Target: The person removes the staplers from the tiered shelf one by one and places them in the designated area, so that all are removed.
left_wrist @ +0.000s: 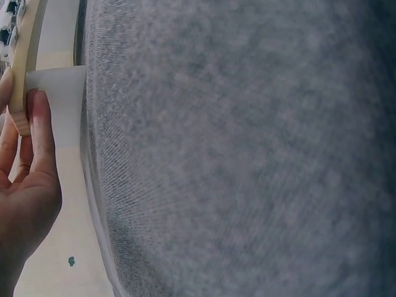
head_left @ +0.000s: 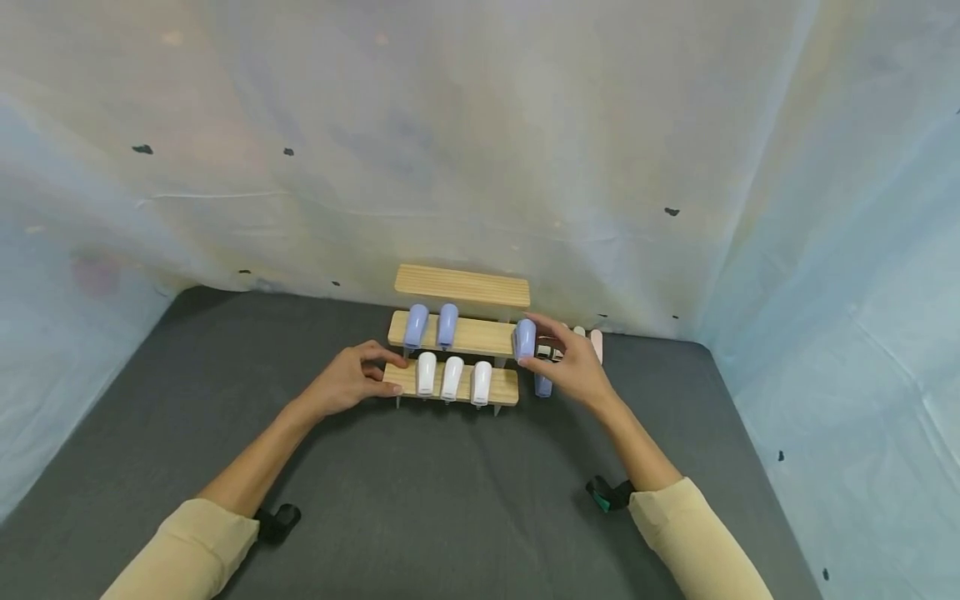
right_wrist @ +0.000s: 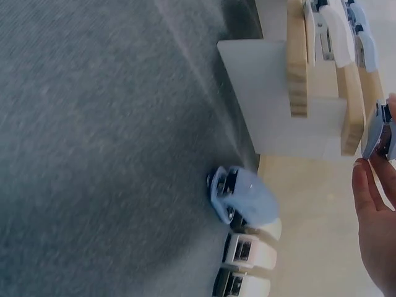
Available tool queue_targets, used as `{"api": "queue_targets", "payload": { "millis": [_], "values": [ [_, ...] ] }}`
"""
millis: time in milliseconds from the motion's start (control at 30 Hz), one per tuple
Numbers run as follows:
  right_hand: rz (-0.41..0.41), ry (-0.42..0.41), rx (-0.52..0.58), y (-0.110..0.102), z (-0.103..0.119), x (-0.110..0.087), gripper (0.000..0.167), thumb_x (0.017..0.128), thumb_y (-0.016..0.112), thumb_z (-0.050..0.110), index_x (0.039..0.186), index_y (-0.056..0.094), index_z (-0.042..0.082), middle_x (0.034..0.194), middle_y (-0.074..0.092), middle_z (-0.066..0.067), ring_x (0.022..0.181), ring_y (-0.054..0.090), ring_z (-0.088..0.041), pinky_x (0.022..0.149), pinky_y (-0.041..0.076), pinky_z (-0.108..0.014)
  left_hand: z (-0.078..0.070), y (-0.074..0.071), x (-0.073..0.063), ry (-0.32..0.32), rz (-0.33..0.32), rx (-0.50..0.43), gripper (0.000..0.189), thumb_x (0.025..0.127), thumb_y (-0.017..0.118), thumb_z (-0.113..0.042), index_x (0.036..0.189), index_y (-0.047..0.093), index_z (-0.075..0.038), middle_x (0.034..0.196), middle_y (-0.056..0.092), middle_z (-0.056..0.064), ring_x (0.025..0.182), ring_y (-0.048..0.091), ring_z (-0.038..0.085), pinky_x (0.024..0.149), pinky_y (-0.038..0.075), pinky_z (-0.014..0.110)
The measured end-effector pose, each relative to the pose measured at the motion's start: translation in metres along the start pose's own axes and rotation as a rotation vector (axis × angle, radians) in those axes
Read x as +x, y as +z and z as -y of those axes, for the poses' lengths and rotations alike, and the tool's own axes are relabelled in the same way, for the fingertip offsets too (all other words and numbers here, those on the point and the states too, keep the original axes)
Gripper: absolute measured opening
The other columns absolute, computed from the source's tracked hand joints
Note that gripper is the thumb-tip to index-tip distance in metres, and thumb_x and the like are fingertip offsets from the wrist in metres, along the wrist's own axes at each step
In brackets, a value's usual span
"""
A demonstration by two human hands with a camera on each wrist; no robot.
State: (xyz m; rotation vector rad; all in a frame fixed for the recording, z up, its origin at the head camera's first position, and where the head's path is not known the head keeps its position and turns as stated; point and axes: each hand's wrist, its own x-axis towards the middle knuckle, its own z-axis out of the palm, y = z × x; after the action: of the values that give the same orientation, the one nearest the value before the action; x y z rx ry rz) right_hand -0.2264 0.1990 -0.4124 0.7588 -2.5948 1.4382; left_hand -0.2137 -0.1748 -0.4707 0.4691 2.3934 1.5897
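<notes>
A tiered wooden shelf [head_left: 450,284] stands near the back, with clear supports. My left hand [head_left: 351,377] pinches the left end of its lowest board [left_wrist: 21,108] between thumb and fingers. At the right end of the middle board, my right hand [head_left: 573,367] holds a light-blue stapler [head_left: 524,339] between thumb and fingers; in the right wrist view that stapler [right_wrist: 374,133] is at the board's end. Two more blue staplers [head_left: 416,326] stand on the left of the middle board. Three white staplers [head_left: 452,379] stand on the lowest one.
On the dark grey cloth right of the shelf, another blue stapler [right_wrist: 250,195] stands beside several pale staplers [right_wrist: 255,252], partly behind my right hand in the head view. A pink one [head_left: 596,343] is at their far end. A draped fabric wall [head_left: 465,150] rises behind the shelf.
</notes>
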Motion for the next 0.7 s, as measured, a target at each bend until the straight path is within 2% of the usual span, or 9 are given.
{"api": "queue_targets", "payload": {
  "millis": [133, 300, 500, 567, 700],
  "values": [
    [-0.004, 0.002, -0.003, -0.006, -0.005, -0.005, 0.069, 0.085, 0.079, 0.004, 0.146, 0.047, 0.003, 0.134, 0.057, -0.018, 0.122, 0.057, -0.034, 0.1, 0.045, -0.047, -0.001, 0.001, 0.0, 0.004, -0.002, -0.004, 0.038, 0.083, 0.083, -0.021, 0.118, 0.071, -0.011, 0.117, 0.056, 0.01, 0.066, 0.05, 0.018, 0.064, 0.044, 0.031],
    [-0.013, 0.021, 0.01, -0.012, -0.008, -0.011, 0.068, 0.084, 0.08, 0.008, 0.145, 0.05, 0.008, 0.131, 0.059, -0.016, 0.12, 0.059, -0.033, 0.1, 0.044, -0.052, -0.005, 0.002, -0.001, -0.009, -0.004, 0.008, 0.038, 0.084, 0.082, -0.018, 0.119, 0.07, -0.01, 0.117, 0.055, 0.01, 0.065, 0.047, 0.016, 0.062, 0.041, 0.03],
    [-0.028, 0.03, -0.019, -0.017, -0.014, -0.017, 0.067, 0.083, 0.082, 0.011, 0.144, 0.052, 0.013, 0.13, 0.06, -0.013, 0.118, 0.061, -0.031, 0.098, 0.046, -0.051, -0.024, 0.0, -0.008, -0.011, 0.002, 0.01, 0.037, 0.086, 0.079, -0.009, 0.12, 0.069, -0.001, 0.116, 0.055, 0.015, 0.065, 0.048, 0.016, 0.063, 0.042, 0.031],
    [-0.03, 0.027, -0.029, -0.019, -0.016, -0.02, 0.068, 0.083, 0.082, 0.01, 0.145, 0.052, 0.013, 0.133, 0.06, -0.013, 0.119, 0.06, -0.03, 0.098, 0.046, -0.05, -0.024, 0.0, -0.008, -0.011, 0.001, 0.017, 0.037, 0.085, 0.079, -0.009, 0.12, 0.069, -0.001, 0.117, 0.056, 0.015, 0.067, 0.049, 0.017, 0.064, 0.043, 0.031],
    [-0.046, 0.026, -0.044, -0.022, -0.022, -0.027, 0.07, 0.082, 0.082, 0.007, 0.144, 0.052, 0.01, 0.136, 0.058, -0.013, 0.119, 0.059, -0.031, 0.098, 0.046, -0.051, -0.01, 0.002, -0.002, -0.014, -0.006, 0.023, 0.038, 0.084, 0.081, -0.014, 0.12, 0.07, -0.006, 0.119, 0.056, 0.012, 0.07, 0.051, 0.02, 0.065, 0.044, 0.032]
  ]
}}
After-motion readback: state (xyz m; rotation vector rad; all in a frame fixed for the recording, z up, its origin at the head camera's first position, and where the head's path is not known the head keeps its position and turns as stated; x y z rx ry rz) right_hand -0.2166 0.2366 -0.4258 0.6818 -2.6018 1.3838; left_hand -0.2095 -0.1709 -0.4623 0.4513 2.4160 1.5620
